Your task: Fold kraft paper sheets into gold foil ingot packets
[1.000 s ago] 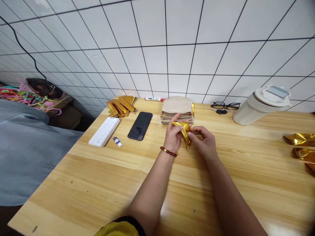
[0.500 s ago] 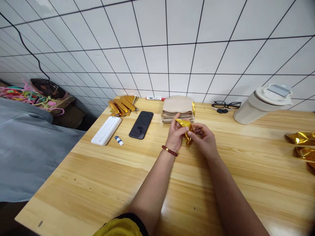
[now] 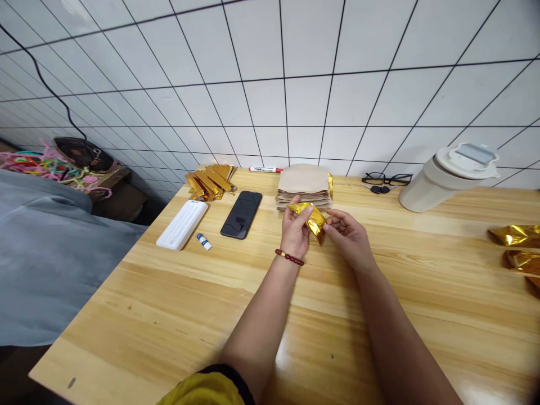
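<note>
A shiny gold foil paper piece (image 3: 315, 224), folded to a pointed shape, is held above the table in front of me. My left hand (image 3: 295, 233), with a dark red bead bracelet on its wrist, is closed on it, thumb on top. The fingertips of my right hand (image 3: 348, 233) pinch its right edge. Just behind my hands sits a stack of brown-backed paper sheets (image 3: 304, 181), with gold showing along its right side.
Left of the stack lie a phone (image 3: 241, 215), a white power bank (image 3: 182, 225), a small blue-and-white tube (image 3: 204, 242), gold strips (image 3: 211, 181) and a marker (image 3: 265, 169). To the right are glasses (image 3: 386, 179), a cream tumbler (image 3: 442, 177) and folded gold pieces (image 3: 517, 235).
The gold foil paper has turned in my hands and now slants from upper left to lower right. My left thumb has shifted up along it.
</note>
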Tool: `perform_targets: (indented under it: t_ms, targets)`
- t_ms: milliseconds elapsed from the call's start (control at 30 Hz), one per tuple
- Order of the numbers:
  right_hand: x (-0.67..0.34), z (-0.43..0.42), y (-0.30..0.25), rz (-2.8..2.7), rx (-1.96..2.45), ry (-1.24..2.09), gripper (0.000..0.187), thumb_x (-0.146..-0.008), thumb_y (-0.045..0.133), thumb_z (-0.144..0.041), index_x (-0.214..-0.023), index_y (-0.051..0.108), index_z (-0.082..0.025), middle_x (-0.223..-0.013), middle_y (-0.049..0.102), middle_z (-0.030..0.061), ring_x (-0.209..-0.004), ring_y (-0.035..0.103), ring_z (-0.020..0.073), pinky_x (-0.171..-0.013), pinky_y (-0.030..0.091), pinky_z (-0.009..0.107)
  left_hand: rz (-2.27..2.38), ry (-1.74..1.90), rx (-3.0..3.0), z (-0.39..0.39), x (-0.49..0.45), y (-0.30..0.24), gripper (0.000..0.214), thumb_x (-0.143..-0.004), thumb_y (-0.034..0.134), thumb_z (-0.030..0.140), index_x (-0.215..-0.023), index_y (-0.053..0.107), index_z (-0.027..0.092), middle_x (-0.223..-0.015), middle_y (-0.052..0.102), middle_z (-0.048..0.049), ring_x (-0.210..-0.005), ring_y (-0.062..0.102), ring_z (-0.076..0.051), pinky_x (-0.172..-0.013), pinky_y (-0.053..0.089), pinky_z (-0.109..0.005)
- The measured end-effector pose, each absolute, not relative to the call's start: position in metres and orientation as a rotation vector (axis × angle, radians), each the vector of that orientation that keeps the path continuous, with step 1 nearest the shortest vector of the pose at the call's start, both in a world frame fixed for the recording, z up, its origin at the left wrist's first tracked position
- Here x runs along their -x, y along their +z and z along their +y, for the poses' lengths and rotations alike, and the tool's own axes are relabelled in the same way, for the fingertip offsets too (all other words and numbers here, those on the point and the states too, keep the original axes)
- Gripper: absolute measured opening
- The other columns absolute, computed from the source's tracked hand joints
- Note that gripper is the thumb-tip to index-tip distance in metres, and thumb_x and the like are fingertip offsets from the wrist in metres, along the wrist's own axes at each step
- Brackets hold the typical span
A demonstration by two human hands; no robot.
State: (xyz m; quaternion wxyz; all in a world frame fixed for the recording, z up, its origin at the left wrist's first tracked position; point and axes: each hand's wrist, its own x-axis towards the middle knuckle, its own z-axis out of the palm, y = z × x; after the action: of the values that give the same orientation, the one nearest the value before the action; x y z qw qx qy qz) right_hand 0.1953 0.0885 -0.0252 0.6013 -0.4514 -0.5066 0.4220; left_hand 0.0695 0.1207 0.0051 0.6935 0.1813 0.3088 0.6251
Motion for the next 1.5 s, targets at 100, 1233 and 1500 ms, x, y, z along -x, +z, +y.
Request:
perform_targets:
  t_ms: [100,1233,1500]
  targets:
    - [-0.195,0.087,-0.023,-1.173,1.049,0.985,0.046,-0.075,0.077,-0.045,-0.113,0.062,-0.024,-0.087,0.063,0.0012,-0.077,0.062,0.0154,-0.075,0.055,0.034,0.669,1.393,-0.418,0.120,-0.070,0.005,0.060,-0.058,0.086,0.021,-0.112,0.058,0.022,-0.086,0.065,0.0021,-0.074,0.064,-0.012,-0.075,0.050,-0.028]
    - [-0.199,0.088,-0.015,-0.985,1.072,1.146,0.039,-0.064,0.085,-0.043,-0.094,0.071,-0.023,-0.081,0.071,0.0012,-0.070,0.065,0.0168,-0.061,0.055,0.030,0.483,1.277,-0.630,0.117,-0.062,0.007,0.058,-0.062,0.080,0.016,-0.117,0.063,0.026,-0.120,0.066,-0.0049,-0.112,0.060,-0.022,-0.095,0.046,-0.035]
    - [-0.210,0.086,-0.012,-0.874,1.080,1.257,0.046,-0.072,0.074,-0.059,-0.099,0.072,-0.023,-0.089,0.073,0.0046,-0.081,0.069,0.0229,-0.071,0.056,0.037,0.662,1.422,-0.639,0.121,-0.067,0.004,0.046,-0.052,0.089,0.020,-0.095,0.073,0.021,-0.079,0.066,0.0018,-0.082,0.063,-0.013,-0.084,0.046,-0.028]
